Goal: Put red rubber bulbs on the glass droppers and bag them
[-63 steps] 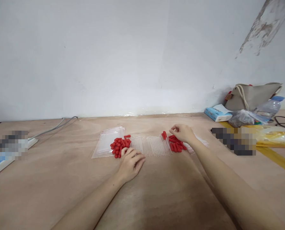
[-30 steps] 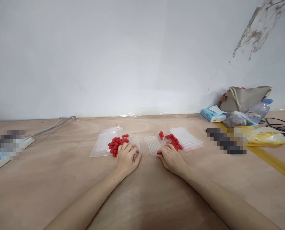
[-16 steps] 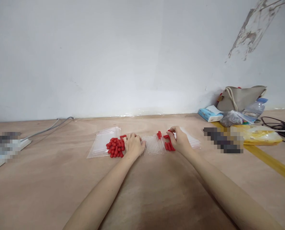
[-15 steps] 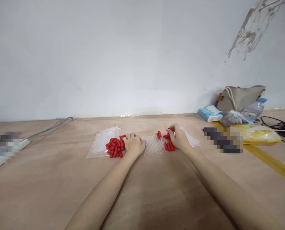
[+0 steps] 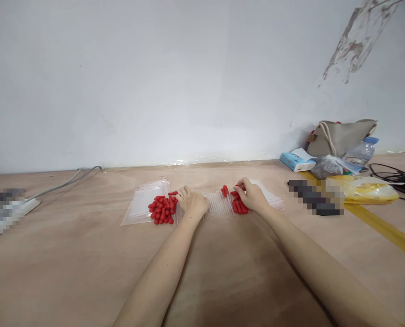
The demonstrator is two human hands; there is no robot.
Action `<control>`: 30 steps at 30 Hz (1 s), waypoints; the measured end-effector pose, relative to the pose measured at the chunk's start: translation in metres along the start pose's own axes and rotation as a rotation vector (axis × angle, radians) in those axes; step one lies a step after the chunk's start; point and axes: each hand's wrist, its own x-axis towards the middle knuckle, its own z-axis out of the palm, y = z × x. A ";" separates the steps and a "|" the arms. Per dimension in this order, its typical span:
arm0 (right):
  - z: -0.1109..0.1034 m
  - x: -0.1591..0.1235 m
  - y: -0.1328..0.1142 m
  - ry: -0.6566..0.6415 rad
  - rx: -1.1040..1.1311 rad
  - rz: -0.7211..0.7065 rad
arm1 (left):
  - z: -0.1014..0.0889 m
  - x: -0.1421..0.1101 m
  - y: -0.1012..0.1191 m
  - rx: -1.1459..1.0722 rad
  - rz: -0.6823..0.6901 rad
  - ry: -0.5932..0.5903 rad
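Observation:
A row of clear plastic tubes (image 5: 219, 205) lies on the wooden table (image 5: 86, 263). A pile of small red caps (image 5: 162, 210) sits at its left end, partly on flat clear bags (image 5: 139, 204). More red caps (image 5: 239, 207) lie at its right end. My left hand (image 5: 192, 204) rests on the left end of the tube row with fingers curled over the tubes, right beside the left pile. My right hand (image 5: 252, 196) is at the right pile, thumb and fingers pinched on a red cap.
A stack of clear bags (image 5: 270, 199) lies just right of my right hand. At the far right are a tissue pack (image 5: 296, 160), a beige bag (image 5: 342, 136), a water bottle (image 5: 362, 150), yellow packaging (image 5: 372, 190) and black cables (image 5: 398, 178). A power strip with a grey cable (image 5: 66, 184) lies at the left.
My left hand moved from the near side of the red pile up onto the left end of the tubes. My right hand came back, then returned to the right caps and pinched one.

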 end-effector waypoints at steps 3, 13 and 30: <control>-0.004 0.001 -0.004 0.110 0.033 0.008 | 0.001 -0.001 0.001 -0.036 -0.011 0.027; 0.018 -0.021 -0.046 0.197 0.286 -0.059 | -0.029 -0.008 -0.015 -0.241 0.186 0.157; 0.049 -0.066 -0.074 -0.029 0.021 -0.447 | 0.007 -0.060 -0.101 -0.431 0.771 0.156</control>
